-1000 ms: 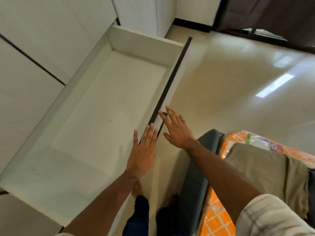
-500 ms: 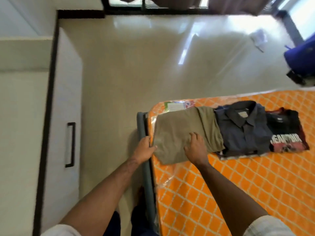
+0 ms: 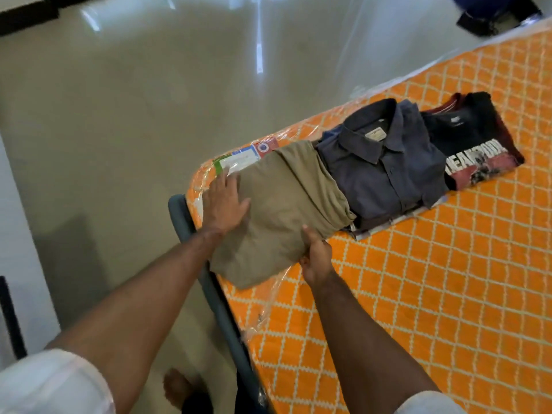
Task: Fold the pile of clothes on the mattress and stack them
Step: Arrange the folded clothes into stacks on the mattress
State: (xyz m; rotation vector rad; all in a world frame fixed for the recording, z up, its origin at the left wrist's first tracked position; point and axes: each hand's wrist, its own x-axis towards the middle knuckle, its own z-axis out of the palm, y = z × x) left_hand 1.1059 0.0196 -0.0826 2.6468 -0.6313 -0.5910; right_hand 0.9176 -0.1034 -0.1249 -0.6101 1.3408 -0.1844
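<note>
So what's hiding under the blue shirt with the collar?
Under the blue collared shirt, edges of more folded clothes peek out at its near end. How many, and what they look like, is covered.

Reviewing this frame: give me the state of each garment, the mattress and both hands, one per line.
Khaki garment: folded, lying at the mattress corner, both hands on it.
Dark blue collared shirt: folded, collar up, beside the khaki garment.
Black printed T-shirt: folded, print up, beside the blue shirt.
Mattress: wrapped in clear plastic.
Left hand: flat, pressing the khaki garment.
Right hand: gripping the khaki garment's near edge.
</note>
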